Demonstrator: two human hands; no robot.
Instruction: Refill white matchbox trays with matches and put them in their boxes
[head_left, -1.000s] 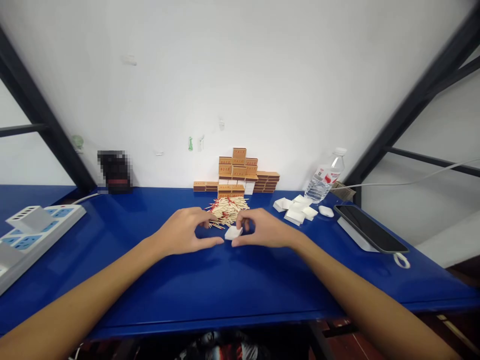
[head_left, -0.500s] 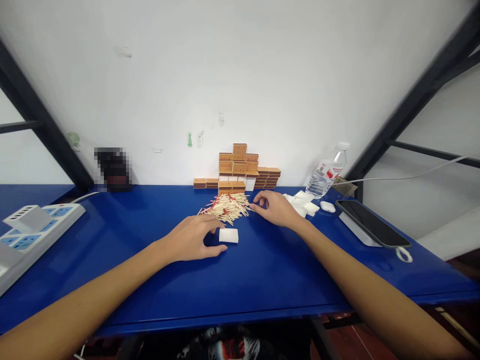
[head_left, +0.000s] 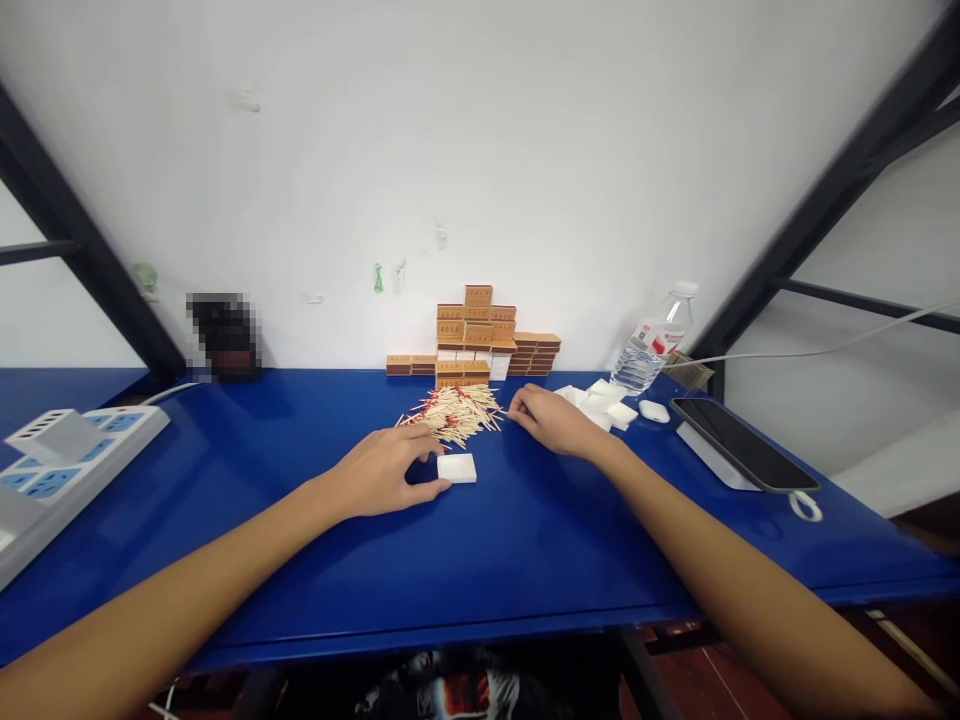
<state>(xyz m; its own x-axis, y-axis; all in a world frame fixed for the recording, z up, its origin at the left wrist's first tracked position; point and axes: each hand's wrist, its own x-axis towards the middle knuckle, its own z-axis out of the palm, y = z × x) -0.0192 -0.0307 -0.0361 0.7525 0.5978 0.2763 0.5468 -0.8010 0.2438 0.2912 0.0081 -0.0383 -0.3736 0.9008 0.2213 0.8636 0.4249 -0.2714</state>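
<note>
A small white matchbox tray (head_left: 457, 469) lies on the blue table in front of a heap of matches (head_left: 459, 414). My left hand (head_left: 390, 470) has its thumb and fingertips closed on the tray's left end. Just right of the heap is my right hand (head_left: 551, 418), its fingers curled and pressed together. Whatever may be between those fingertips is hidden. The matches lie loose in a tangle, red heads pointing several ways. Behind them stands a stack of orange-brown matchboxes (head_left: 478, 332) against the wall.
More white trays (head_left: 600, 400) lie in a pile beyond my right hand. Farther right are a water bottle (head_left: 654, 340), a white earphone case (head_left: 654, 411) and a phone (head_left: 742, 440) on a stand. At the left edge lies a power strip (head_left: 82, 470) with plugs in it.
My left thumb has closed up against the white tray. My right hand has drawn slightly right, away from the matches, with its fingers more curled.
</note>
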